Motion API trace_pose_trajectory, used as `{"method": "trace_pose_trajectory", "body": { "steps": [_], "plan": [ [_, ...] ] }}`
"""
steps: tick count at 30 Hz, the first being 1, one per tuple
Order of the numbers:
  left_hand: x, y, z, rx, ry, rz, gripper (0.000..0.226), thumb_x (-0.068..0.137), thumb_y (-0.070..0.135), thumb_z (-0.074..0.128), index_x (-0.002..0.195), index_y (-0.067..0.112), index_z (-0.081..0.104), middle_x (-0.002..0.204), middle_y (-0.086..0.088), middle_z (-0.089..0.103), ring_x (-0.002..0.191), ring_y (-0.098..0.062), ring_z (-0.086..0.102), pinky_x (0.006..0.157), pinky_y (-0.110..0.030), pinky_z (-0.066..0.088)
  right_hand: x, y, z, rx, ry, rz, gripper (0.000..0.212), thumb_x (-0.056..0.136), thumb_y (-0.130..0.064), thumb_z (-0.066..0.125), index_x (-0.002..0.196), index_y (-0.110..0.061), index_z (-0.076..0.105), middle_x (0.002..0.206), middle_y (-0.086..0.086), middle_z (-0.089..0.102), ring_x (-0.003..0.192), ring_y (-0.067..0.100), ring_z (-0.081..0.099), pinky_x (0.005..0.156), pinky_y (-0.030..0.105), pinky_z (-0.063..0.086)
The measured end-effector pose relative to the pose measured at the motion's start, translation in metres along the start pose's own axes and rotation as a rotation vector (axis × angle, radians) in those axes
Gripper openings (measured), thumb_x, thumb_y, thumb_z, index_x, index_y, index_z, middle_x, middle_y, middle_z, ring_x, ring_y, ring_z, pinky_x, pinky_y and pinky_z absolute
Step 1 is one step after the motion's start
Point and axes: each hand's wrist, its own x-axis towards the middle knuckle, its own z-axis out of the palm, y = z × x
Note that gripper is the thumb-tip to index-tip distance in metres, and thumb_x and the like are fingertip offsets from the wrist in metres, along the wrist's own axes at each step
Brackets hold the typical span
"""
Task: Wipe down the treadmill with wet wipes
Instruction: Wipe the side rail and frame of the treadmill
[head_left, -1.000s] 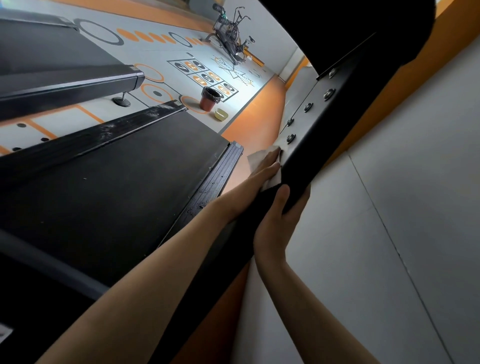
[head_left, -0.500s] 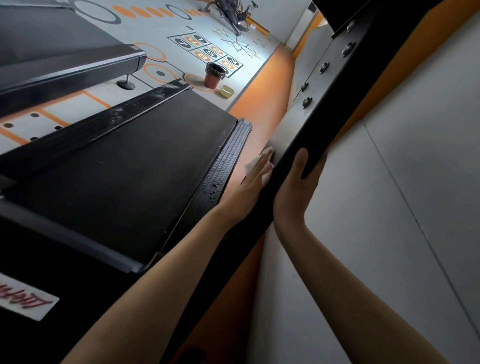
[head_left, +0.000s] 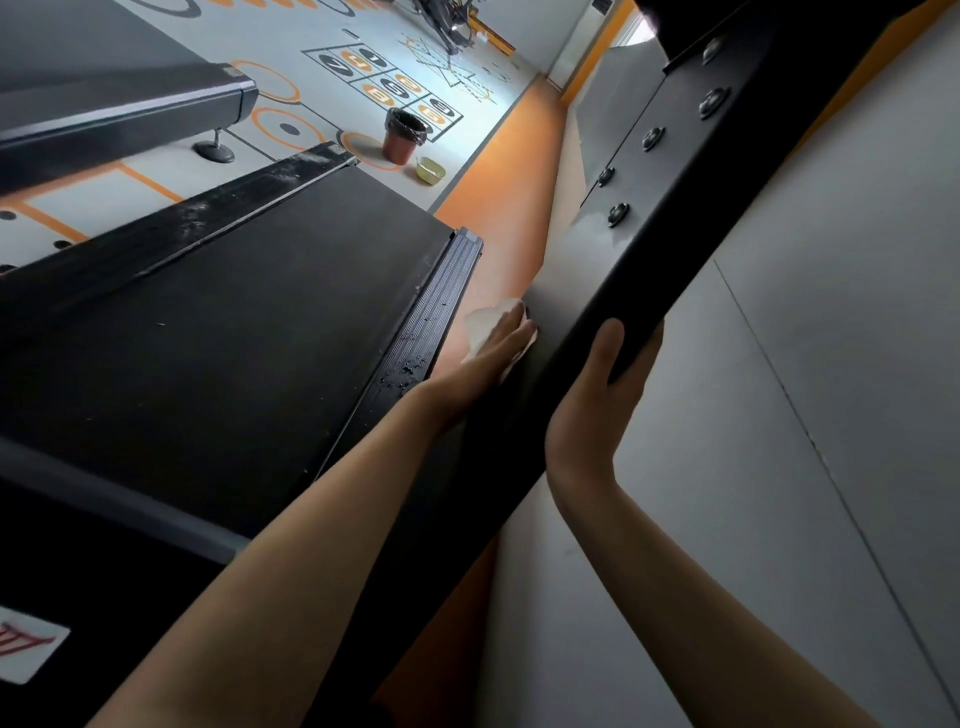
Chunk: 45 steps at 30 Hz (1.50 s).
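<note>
A black treadmill upright post with several bolts runs diagonally through the head view, from the top right down to the bottom middle. My left hand presses a white wet wipe flat against the post's left face. My right hand grips the post's right edge, thumb on top and fingers wrapped behind it. The treadmill's black belt deck lies to the left, with a ribbed side rail dotted with droplets.
A second treadmill stands at the far left. A brown bin with a black liner and a small yellow bowl sit on the patterned floor beyond the deck. A grey wall fills the right side. An exercise bike stands far off.
My view has tilted and moved closer. My left hand with the wipe has slid down the post's face, and a damp streak shows above it. My right hand has kept its grip.
</note>
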Motion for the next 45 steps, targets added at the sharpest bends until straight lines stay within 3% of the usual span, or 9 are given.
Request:
{"method": "trace_pose_trajectory", "body": {
  "steps": [3,7,13,21,27,32,34,38,45],
  "plan": [
    [0.003,-0.001,0.0,-0.011,-0.011,0.011,0.066,0.094,0.063,0.04,0.151,0.042,0.014,0.159,0.024,0.004,0.145,0.004,0.004,0.122,-0.031,0.006,0.0,-0.001,0.0,0.012,-0.02,0.003,0.049,0.104,-0.029,0.041,0.15,-0.018,0.029,0.138,-0.015,0.039,0.123,-0.005,0.041,0.097,0.0,0.032],
    [0.007,-0.004,0.001,-0.048,0.0,0.014,0.063,0.103,0.049,0.031,0.156,0.031,0.002,0.162,0.017,0.001,0.134,0.009,0.017,0.123,-0.034,0.01,-0.001,-0.001,0.0,0.029,-0.029,0.003,0.055,0.098,-0.038,0.04,0.15,-0.021,0.03,0.142,-0.01,0.041,0.12,-0.004,0.045,0.1,0.006,0.038],
    [0.0,-0.008,0.002,-0.002,0.024,0.012,0.101,0.069,0.085,0.046,0.153,0.044,0.009,0.16,0.023,0.003,0.146,0.002,0.005,0.123,-0.041,0.008,-0.001,-0.002,0.001,0.035,-0.024,-0.006,0.057,0.096,-0.041,0.04,0.149,-0.021,0.031,0.142,-0.01,0.042,0.126,0.001,0.045,0.107,0.016,0.039],
    [-0.022,0.002,0.015,0.085,0.012,-0.038,0.095,0.061,0.099,0.033,0.145,0.06,0.011,0.161,0.019,0.01,0.15,-0.008,0.005,0.121,-0.051,0.003,-0.001,-0.002,0.0,0.024,-0.052,-0.002,0.048,0.105,-0.022,0.04,0.15,-0.012,0.027,0.142,-0.007,0.039,0.103,-0.028,0.04,0.085,-0.006,0.03],
    [-0.054,0.002,0.028,0.028,0.049,0.088,0.06,0.098,0.06,0.033,0.152,0.047,0.011,0.162,0.016,0.007,0.137,0.005,0.024,0.123,-0.04,0.012,0.001,-0.003,0.003,0.02,-0.013,-0.022,0.062,0.096,-0.041,0.041,0.15,-0.013,0.03,0.153,0.002,0.038,0.137,0.01,0.038,0.111,0.018,0.031],
    [-0.068,-0.004,0.036,0.13,0.16,0.142,0.057,0.083,0.081,0.038,0.137,0.069,0.023,0.152,-0.016,0.029,0.143,-0.032,0.027,0.12,-0.051,0.019,0.0,-0.001,0.001,0.04,-0.051,-0.033,0.066,0.095,-0.043,0.045,0.151,-0.012,0.03,0.152,0.006,0.04,0.137,0.018,0.042,0.111,0.029,0.038],
    [-0.073,-0.003,0.044,0.115,0.228,0.171,0.057,0.092,0.069,0.038,0.146,0.055,0.025,0.155,-0.002,0.034,0.145,-0.021,0.028,0.121,-0.046,0.021,-0.001,-0.001,0.001,0.039,-0.058,-0.03,0.073,0.092,-0.051,0.047,0.151,-0.013,0.03,0.151,0.005,0.041,0.137,0.017,0.043,0.112,0.034,0.038],
    [-0.077,-0.003,0.055,0.18,0.354,0.186,0.071,0.082,0.071,0.041,0.148,0.046,0.028,0.155,0.023,0.028,0.143,0.003,0.024,0.121,-0.038,0.021,-0.001,-0.003,0.001,0.024,-0.063,-0.012,0.078,0.088,-0.055,0.049,0.152,-0.015,0.029,0.152,0.002,0.041,0.137,0.013,0.042,0.113,0.029,0.037],
    [-0.065,-0.004,0.041,0.1,0.197,0.151,0.058,0.101,0.054,0.027,0.155,0.033,0.017,0.161,0.014,0.015,0.147,0.0,0.009,0.124,-0.037,0.009,-0.04,0.016,-0.003,0.084,-0.106,0.138,0.062,0.092,-0.028,0.064,0.147,-0.023,0.034,0.132,-0.019,0.047,0.117,-0.01,0.05,0.1,0.008,0.038]
  ]
}}
